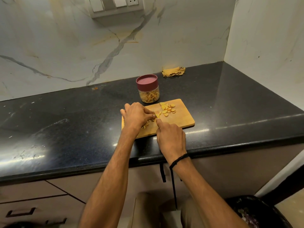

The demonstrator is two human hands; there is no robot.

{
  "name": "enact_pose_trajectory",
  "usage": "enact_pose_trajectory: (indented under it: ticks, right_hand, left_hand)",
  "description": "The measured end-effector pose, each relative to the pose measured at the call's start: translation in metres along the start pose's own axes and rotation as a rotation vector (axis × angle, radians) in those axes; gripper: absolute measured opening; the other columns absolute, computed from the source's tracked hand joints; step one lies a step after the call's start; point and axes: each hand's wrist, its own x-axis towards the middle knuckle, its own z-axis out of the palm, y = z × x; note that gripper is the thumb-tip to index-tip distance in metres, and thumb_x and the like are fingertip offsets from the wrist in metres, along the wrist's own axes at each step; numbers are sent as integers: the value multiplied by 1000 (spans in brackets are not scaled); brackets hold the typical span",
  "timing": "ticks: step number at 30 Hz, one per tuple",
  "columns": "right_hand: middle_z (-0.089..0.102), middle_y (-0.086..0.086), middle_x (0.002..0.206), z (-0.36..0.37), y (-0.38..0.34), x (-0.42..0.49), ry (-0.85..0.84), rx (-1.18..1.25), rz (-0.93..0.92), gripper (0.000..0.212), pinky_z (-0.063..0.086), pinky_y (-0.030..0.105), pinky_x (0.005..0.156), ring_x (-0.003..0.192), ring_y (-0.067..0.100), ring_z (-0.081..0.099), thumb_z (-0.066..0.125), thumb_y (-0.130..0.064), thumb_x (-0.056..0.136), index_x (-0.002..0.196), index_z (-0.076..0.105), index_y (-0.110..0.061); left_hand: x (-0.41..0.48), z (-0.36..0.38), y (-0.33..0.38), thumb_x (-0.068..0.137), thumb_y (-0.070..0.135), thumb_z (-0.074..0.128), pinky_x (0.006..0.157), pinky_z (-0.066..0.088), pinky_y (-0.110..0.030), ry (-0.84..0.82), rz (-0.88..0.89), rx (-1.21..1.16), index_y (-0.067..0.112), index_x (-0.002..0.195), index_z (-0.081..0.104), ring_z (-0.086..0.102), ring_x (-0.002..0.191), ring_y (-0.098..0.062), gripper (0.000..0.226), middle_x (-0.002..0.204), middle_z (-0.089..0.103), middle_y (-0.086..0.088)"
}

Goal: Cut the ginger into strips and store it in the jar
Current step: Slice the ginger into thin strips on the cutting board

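Both bare forearms are reaching up from the bottom edge over the worktop's front lip, the right wrist wearing a black thread. The right hand is gripping a knife, its fingers clamped round a handle that the hand is hiding, with the forefinger stretching forward along the top. Only a short piece of the blade is showing, standing nearly upright between the two hands.

The left hand is arching knuckles-up over the near left part of the wooden cutting board, its curled fingers bunching together and pinching a ginger piece against the board, right beside the blade. Cut strips are lying under that hand's heel. Loose ginger slices are sitting further back on the board, just right of the fingertips.

Beyond the board, almost touching its far edge, the jar is standing upright, partly filled with strips and wearing its maroon lid. A yellow cloth is lying crumpled by the wall.
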Motion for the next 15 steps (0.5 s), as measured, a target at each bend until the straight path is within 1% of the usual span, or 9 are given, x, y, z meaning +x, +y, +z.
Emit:
enact_pose_trajectory:
  ticks: [5,9,15]
  right_hand:
    - [48,-2,82,-9,10,-27,-9,-10,-14,38,33,26,61,69,13,44,36,-26,105,143,36,-27]
    - [55,-4,87,-17,19,-33,1,66,37,40,32,22,63,71,11,45,36,-31,105,145,39,-32]
    - [62,-4,92,-20,17,-24,19,174,82,41,33,18,64,71,8,45,39,-35,104,145,41,-34]
  left_hand:
    - [0,-2,1,81,46,78,92,29,-41,-20,-12,-12,33,103,79,39,114,-24,26,115,65,2]
    - [0,-3,0,82,45,78,91,29,-40,-23,-6,-41,32,105,78,38,115,-24,26,116,65,2]
    - [-1,-3,0,82,42,78,93,30,-40,-43,-8,-87,30,105,78,39,116,-24,26,116,66,2]
